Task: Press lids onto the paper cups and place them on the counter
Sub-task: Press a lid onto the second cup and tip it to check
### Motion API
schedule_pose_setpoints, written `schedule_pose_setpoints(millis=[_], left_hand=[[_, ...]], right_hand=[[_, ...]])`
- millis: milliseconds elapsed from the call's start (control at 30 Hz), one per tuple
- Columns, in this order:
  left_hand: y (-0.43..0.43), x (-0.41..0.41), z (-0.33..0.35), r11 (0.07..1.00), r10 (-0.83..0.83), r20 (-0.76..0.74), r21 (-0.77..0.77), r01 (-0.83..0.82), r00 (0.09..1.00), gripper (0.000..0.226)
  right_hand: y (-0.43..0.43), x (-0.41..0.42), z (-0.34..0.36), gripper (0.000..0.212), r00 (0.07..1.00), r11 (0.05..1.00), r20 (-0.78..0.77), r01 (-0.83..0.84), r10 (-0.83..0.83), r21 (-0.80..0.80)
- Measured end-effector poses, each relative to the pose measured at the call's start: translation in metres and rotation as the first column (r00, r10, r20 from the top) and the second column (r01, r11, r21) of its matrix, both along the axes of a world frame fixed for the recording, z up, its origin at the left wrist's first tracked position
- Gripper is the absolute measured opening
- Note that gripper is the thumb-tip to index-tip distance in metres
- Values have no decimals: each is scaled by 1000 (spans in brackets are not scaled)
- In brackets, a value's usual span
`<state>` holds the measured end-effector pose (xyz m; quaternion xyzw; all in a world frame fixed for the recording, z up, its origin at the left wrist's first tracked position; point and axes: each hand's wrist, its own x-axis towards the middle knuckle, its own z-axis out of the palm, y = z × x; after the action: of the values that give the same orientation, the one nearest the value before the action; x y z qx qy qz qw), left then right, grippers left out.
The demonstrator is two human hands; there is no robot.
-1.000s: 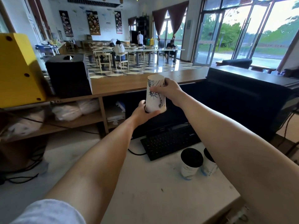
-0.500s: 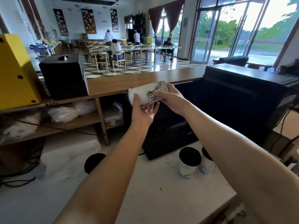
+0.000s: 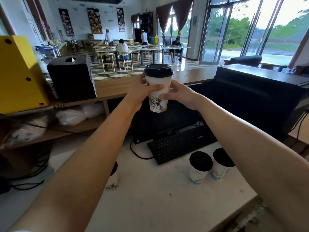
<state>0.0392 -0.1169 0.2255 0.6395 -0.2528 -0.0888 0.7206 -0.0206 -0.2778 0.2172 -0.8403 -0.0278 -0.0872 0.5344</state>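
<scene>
A white paper cup (image 3: pixel 158 97) with a statue print stands upright in the air, capped by a black lid (image 3: pixel 158 70). My left hand (image 3: pixel 142 92) wraps its upper wall from the left, and my right hand (image 3: pixel 179 95) holds it from the right with fingertips on its front. The cup hangs in front of the wooden counter (image 3: pixel 113 88). Two more lidded cups (image 3: pixel 199 166) (image 3: pixel 221 163) stand on the white worktop (image 3: pixel 150 195) at the right. Another lidded cup (image 3: pixel 113 173) shows partly behind my left forearm.
A black keyboard (image 3: pixel 180 144) and a monitor lie below the held cup. A black box (image 3: pixel 71 79) and a yellow box (image 3: pixel 18 72) sit on the counter at left, and a black machine (image 3: pixel 260 96) stands at right. Bags fill the shelf under the counter.
The cup was upside down, then tipped sideways; now it is upright with its black lid on top. Both hands have shifted their hold on it and raised it slightly.
</scene>
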Motion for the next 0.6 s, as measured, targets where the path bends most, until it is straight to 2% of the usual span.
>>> schedule_pose_setpoints(millis=[133,300,433,600], left_hand=[[6,2,-1,997,-79,53,-16,80,995,53],[16,7,-17,991,-136,58,13,136,989,61],[21,3,-40,992,-7,-9,126,8,1000,52],[25,-3,-93,978,129,-67,173,-115,989,65]], right_hand=[[8,2,5,67,998,1000,65,-8,6,18],[19,10,-15,69,989,995,108,98,-99,18],[34,14,-42,64,983,989,112,140,-145,49],[47,23,-98,74,992,991,51,113,-117,77]])
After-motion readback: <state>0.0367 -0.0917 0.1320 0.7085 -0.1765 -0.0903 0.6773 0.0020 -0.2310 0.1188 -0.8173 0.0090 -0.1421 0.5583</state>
